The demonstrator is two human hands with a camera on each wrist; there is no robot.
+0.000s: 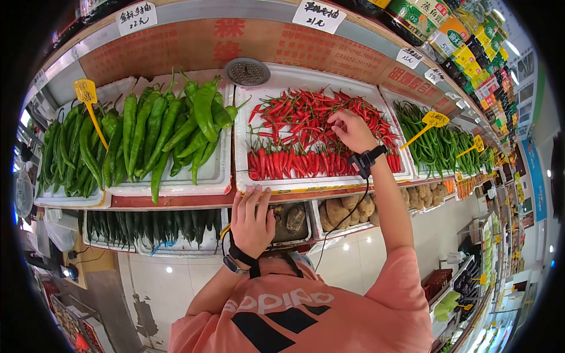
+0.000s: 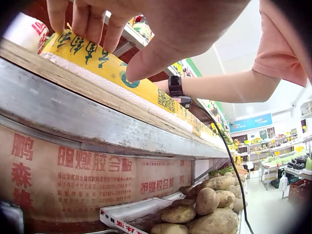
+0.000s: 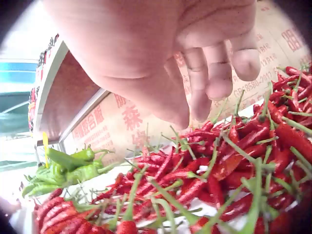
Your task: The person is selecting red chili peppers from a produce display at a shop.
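Small red chili peppers (image 1: 294,117) with green stems fill a white foam box (image 1: 282,187). Along the box's front they lie in a neat row (image 1: 297,163); behind that they form a loose heap. Over the heap is my right hand (image 1: 355,132), fingers loosely bent. In the right wrist view the right hand (image 3: 161,58) hangs just above the red chilies (image 3: 234,165), and no chili shows between its fingers. My left hand (image 1: 252,220) rests on the front of the box; in the left wrist view its fingers (image 2: 92,24) lie over the yellow-taped side (image 2: 102,61).
Boxes of long green peppers (image 1: 159,129) stand to the left, thin green chilies (image 1: 438,147) to the right. A metal strainer-like dish (image 1: 247,72) sits at the back. Below are potatoes (image 1: 347,210) and dark cucumbers (image 1: 153,226). A black cable (image 1: 347,217) hangs from the right wrist.
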